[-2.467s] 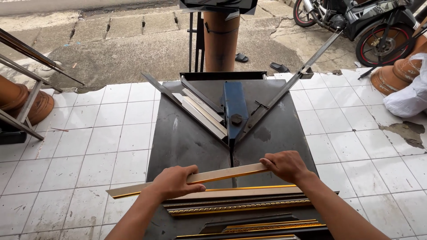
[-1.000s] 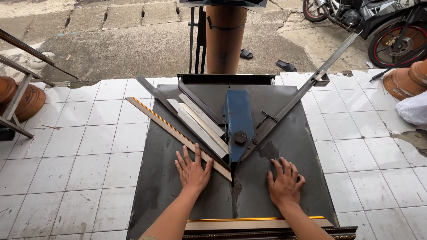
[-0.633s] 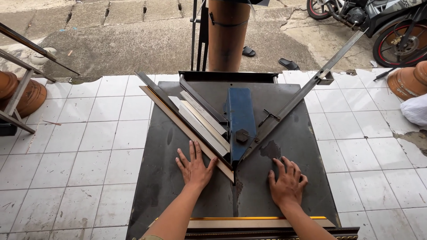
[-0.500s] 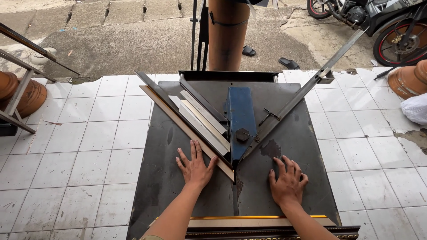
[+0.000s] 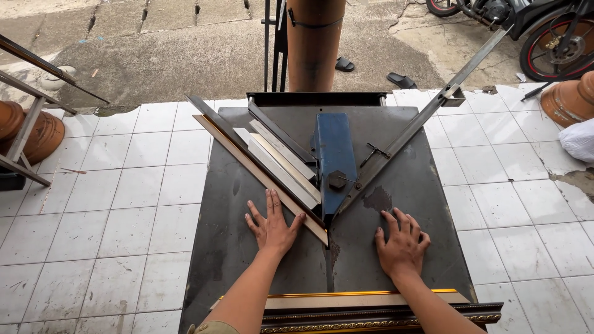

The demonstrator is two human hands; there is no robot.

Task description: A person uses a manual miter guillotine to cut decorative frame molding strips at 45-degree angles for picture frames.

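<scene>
Moulding strip (image 5: 260,176), long and pale with a dark edge, lies slantwise on the dark metal table (image 5: 408,185), running from the far left corner down to the table's middle, where its cut end stops by the blue cutter head (image 5: 334,158). Two shorter pale strips (image 5: 281,162) lie just beside it, against the left guide rail (image 5: 278,131). A right guide rail (image 5: 408,136) slants off toward the far right corner. Along the near edge lie more frame mouldings (image 5: 371,301), gold-trimmed and dark. The left hand (image 5: 272,226) lies flat and open, fingers spread, its fingertips touching the long strip near its cut end, gripping nothing. The right hand (image 5: 402,244) rests flat and open on the bare table right of the centre slot, holding nothing. Clay pots (image 5: 37,130) stand on the tiled floor (image 5: 124,204) to the left; what they hold cannot be seen.
</scene>
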